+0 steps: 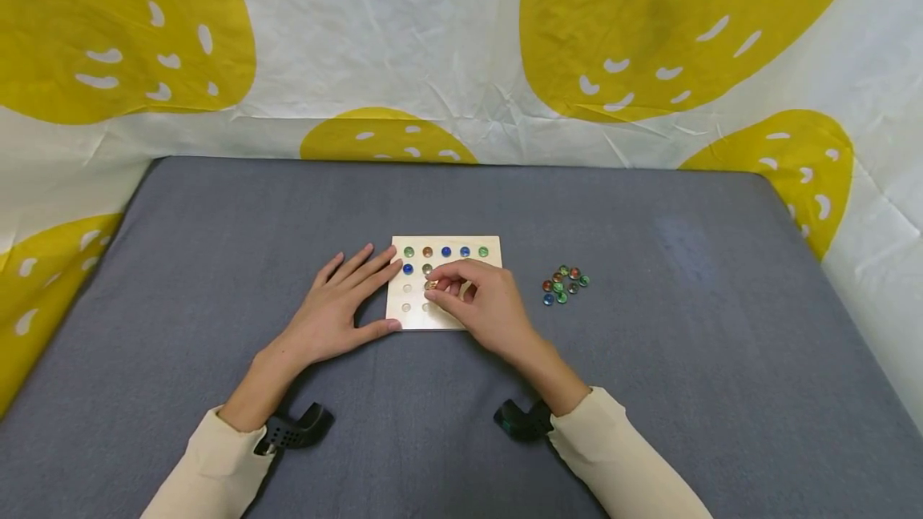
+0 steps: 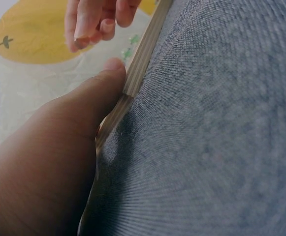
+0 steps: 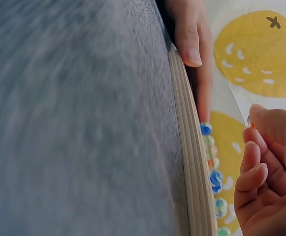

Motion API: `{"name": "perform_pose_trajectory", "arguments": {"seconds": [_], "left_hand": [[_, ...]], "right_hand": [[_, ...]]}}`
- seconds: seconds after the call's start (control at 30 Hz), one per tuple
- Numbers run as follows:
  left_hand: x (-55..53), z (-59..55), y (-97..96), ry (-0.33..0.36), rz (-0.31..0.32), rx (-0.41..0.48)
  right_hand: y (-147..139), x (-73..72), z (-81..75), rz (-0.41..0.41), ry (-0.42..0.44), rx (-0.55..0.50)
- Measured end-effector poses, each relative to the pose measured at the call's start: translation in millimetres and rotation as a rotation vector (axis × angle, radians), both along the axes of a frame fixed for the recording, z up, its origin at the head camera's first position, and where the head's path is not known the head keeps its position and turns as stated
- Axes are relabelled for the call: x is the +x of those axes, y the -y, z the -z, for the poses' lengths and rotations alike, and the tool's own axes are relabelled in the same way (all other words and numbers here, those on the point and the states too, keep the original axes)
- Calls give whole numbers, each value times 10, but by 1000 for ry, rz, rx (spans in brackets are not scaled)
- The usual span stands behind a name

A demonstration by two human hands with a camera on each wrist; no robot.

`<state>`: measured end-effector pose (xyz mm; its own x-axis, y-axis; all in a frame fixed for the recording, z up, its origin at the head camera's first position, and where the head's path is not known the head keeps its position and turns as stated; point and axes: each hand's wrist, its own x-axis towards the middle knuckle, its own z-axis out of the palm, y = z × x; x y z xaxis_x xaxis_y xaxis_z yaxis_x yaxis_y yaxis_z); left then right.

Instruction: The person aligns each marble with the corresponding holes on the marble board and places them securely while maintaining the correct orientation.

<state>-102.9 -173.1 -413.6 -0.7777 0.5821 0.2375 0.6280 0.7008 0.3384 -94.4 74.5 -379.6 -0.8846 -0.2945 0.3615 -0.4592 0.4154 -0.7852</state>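
A pale wooden board [image 1: 441, 322] with rows of round hollows lies flat on the cloth. Glass marbles in green, orange and blue fill its far row, and a blue marble [image 1: 408, 269] begins the second row beside a greyish one [image 1: 427, 269]. My left hand [image 1: 335, 307] spreads straight fingers along the board's left side, thumb at the near left corner. Over the board, my right hand [image 1: 493, 307] pinches an orange-tinted marble [image 3: 251, 124] between thumb and index finger, above the third row. The right hand hides the board's right part.
To the right of the board sits a loose cluster of green, orange and blue marbles [image 1: 558, 287]. Grey cloth [image 1: 649, 391] covers the table. Behind it hangs a white curtain [image 1: 382, 30] with yellow shapes. Each wrist wears a black camera mount [image 1: 299, 427].
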Motion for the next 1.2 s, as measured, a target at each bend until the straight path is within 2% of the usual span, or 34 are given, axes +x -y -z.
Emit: {"name": "perform_pose_trajectory", "arguments": {"seconds": [0.27,0.9,1.2], "left_hand": [[-5,0,5,-7,4,0],[-17,-8,-21,-21,13,15],[-14,-3,1,-26,14,20]], "right_hand": [[135,5,49,28,12,1],[287,-30,160,69,-53,88],[308,-40,215,47,-95,127]]}}
